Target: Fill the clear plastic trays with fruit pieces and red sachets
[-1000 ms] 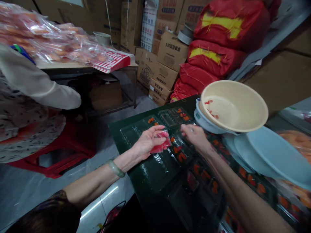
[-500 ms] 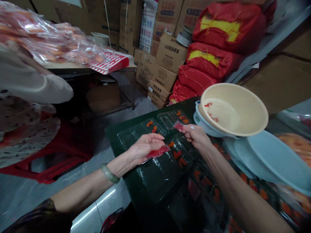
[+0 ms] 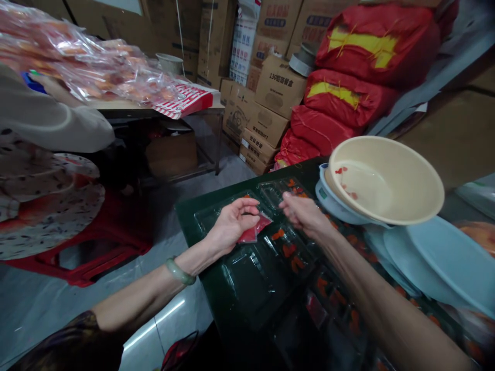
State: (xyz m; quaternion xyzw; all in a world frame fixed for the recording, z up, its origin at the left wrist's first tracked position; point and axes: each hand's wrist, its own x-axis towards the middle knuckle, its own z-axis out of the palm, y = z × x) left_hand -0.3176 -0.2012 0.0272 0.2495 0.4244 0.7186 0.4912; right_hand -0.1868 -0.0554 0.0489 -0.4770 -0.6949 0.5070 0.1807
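Note:
My left hand (image 3: 235,224) is closed around small clear packets of red contents (image 3: 255,229), which stick out below its thumb above the trays. Over the far tray, my right hand (image 3: 303,211) has its fingers curled together, and no packet shows at the fingertips. Beneath my hands lie clear plastic trays (image 3: 247,281) with open lids. Orange-red pieces (image 3: 289,251) sit in their compartments. A red packet (image 3: 316,309) rests in a nearer tray. What lies in the far tray (image 3: 270,193) is partly hidden by my right hand.
Right of my right hand, a cream basin (image 3: 386,178) with a few red bits sits on a pale blue one, beside light blue lids (image 3: 444,257). A co-worker's sleeve (image 3: 65,116) is at the left, near a table of bagged goods (image 3: 104,67). Cartons (image 3: 280,85) and red sacks (image 3: 379,44) stand behind.
The red packet that was in my right fingertips no longer shows there, and those fingers have curled in. My left hand still holds its packets, now turned with the thumb over them.

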